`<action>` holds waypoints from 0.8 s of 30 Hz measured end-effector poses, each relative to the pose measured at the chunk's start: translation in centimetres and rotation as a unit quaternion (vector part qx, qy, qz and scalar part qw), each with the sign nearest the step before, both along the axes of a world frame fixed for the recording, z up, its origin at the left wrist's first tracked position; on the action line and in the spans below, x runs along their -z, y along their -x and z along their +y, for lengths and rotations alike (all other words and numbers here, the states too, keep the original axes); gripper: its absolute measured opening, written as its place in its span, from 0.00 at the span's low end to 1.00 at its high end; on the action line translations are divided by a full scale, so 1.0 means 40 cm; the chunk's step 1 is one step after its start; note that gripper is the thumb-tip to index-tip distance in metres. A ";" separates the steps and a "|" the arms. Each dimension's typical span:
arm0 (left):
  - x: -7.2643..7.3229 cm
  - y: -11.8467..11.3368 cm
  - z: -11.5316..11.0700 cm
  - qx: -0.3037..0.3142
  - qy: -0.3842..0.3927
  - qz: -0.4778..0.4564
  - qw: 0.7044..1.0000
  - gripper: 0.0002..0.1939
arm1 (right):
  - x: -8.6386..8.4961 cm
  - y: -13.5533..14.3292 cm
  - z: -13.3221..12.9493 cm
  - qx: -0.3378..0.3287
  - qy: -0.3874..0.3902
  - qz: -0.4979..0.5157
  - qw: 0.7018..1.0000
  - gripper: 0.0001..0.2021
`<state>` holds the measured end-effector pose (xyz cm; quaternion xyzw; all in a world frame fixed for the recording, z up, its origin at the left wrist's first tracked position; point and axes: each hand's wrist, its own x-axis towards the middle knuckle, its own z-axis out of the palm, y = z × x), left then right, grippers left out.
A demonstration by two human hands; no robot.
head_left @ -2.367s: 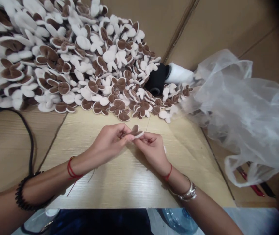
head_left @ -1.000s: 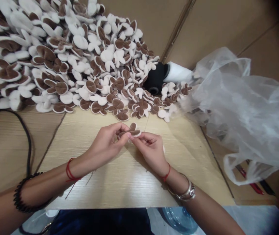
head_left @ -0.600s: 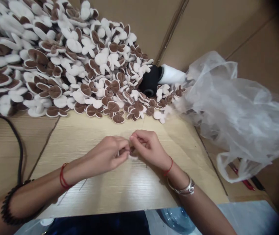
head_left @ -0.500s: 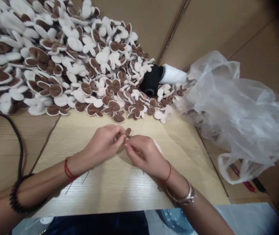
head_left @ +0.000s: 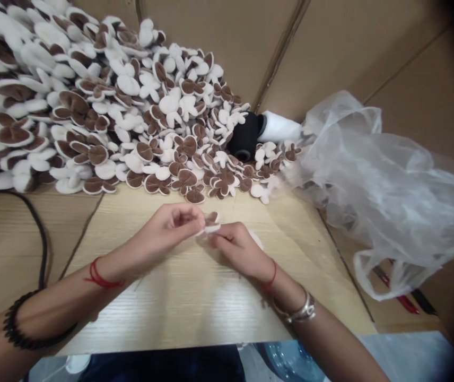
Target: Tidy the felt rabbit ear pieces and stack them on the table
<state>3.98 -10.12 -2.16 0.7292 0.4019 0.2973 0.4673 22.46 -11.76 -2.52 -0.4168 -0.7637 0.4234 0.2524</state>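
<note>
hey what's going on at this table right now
A person's left hand holds a small brown-and-white fabric piece over the table, with the right hand close against its other end. Behind them lies a big heap of similar pieces, beside a black spool and a white one.

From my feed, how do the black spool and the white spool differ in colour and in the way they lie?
The black spool is wound in black, while the white spool is wound in white. The black spool points its hollow end toward the person; the white spool lies more crosswise, its dark end toward the black one. The black spool sits left of the white spool. Both lie on their sides beside the pile.
</note>
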 end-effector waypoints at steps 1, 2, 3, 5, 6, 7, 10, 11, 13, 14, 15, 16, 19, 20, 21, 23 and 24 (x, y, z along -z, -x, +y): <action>-0.001 0.002 0.000 0.063 0.028 -0.001 0.998 0.10 | 0.000 -0.005 0.005 -0.011 0.035 0.015 0.999 0.13; 0.000 0.002 -0.001 0.116 0.027 0.014 0.993 0.10 | 0.000 -0.008 0.009 -0.024 0.053 0.020 0.998 0.13; 0.002 0.000 -0.001 0.141 -0.004 0.039 0.989 0.09 | -0.002 -0.009 0.011 -0.036 0.046 0.009 0.998 0.12; 0.006 -0.007 -0.003 0.093 -0.106 0.086 0.986 0.08 | -0.004 -0.004 0.006 -0.039 -0.029 -0.044 0.998 0.11; 0.007 -0.010 -0.004 0.035 -0.144 0.093 0.985 0.07 | -0.005 0.001 0.002 -0.032 -0.075 -0.072 0.994 0.10; 0.006 -0.011 -0.005 -0.022 -0.154 0.085 0.984 0.07 | -0.004 0.004 -0.002 -0.026 -0.109 -0.092 0.990 0.10; 0.003 -0.006 -0.008 -0.038 -0.021 0.004 0.999 0.10 | -0.001 0.004 -0.004 -0.020 -0.071 -0.060 0.995 0.13; 0.004 -0.004 -0.006 0.022 0.040 -0.016 0.999 0.11 | -0.001 0.001 -0.002 -0.026 -0.029 -0.034 0.999 0.14; 0.010 -0.002 -0.001 0.146 0.090 -0.011 0.985 0.11 | -0.004 -0.003 0.000 -0.037 0.025 -0.007 0.999 0.15; 0.013 -0.003 0.002 0.164 0.063 0.007 0.984 0.10 | -0.006 -0.002 -0.001 -0.039 0.018 -0.021 0.999 0.14; 0.016 -0.006 0.004 0.142 0.011 0.026 0.990 0.09 | -0.007 0.001 -0.005 -0.037 -0.013 -0.052 0.998 0.12; 0.017 -0.008 0.005 0.088 -0.049 0.041 0.994 0.08 | -0.007 0.005 -0.010 -0.030 -0.055 -0.092 0.994 0.11; 0.007 -0.010 -0.002 -0.070 -0.087 0.018 0.994 0.08 | 0.001 0.017 -0.019 -0.011 -0.133 -0.161 0.978 0.09; 0.002 -0.009 -0.008 -0.071 -0.038 -0.012 0.997 0.09 | 0.005 0.016 -0.017 -0.014 -0.118 -0.146 0.982 0.10; -0.001 -0.007 -0.013 -0.037 0.022 -0.041 0.998 0.11 | 0.008 0.013 -0.014 -0.018 -0.089 -0.114 0.989 0.11; 0.000 -0.003 -0.021 0.092 0.107 -0.060 0.988 0.12 | 0.008 0.003 -0.005 -0.020 -0.021 -0.043 0.999 0.14; 0.005 -0.003 -0.023 0.144 0.106 -0.044 0.983 0.11 | 0.005 -0.001 -0.002 -0.015 -0.003 -0.021 1.000 0.14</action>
